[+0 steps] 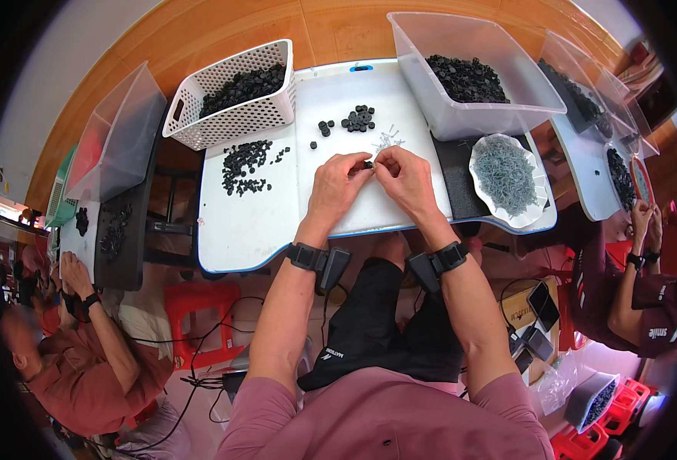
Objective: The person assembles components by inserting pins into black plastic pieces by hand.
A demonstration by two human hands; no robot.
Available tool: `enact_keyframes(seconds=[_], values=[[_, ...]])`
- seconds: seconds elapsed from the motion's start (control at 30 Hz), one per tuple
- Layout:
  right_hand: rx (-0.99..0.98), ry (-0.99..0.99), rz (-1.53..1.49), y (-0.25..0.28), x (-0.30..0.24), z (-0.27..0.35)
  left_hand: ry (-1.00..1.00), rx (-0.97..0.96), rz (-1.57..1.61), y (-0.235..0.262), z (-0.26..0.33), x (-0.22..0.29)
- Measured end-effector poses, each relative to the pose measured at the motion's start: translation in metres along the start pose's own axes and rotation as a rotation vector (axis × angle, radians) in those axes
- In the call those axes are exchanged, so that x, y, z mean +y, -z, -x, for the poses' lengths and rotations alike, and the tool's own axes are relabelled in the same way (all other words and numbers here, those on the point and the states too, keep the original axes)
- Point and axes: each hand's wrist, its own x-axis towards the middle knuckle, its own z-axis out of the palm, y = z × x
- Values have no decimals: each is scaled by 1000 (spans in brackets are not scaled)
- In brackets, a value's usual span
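Over the front middle of the white table (265,238), my left hand (337,188) and my right hand (406,182) meet, fingertips pinched together. A small black part (368,164) shows at the left fingertips. The right fingers are closed beside it, and what they hold is hidden. Just beyond them lies a little pile of thin silvery screws (388,139). Farther back are thick round black pieces (360,119), some in a cluster and a few apart. Left of my hands, many small black parts (245,165) are spread out.
A white perforated basket (235,123) of black parts stands back left. At back right is a clear plastic bin (491,119) with more. A white scalloped dish (539,203) of screws sits on a black mat (461,180). Other people work at tables on both sides.
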Motion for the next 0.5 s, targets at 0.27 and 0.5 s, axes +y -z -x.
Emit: enact_keyframes(seconds=[0.27,0.5], values=[[-3,-70,-2,1,-5,-2,-2,-27,-1,3,1,1],[-7,-57,-10,2,-3,-2,24,-4,66,-1,2,3]])
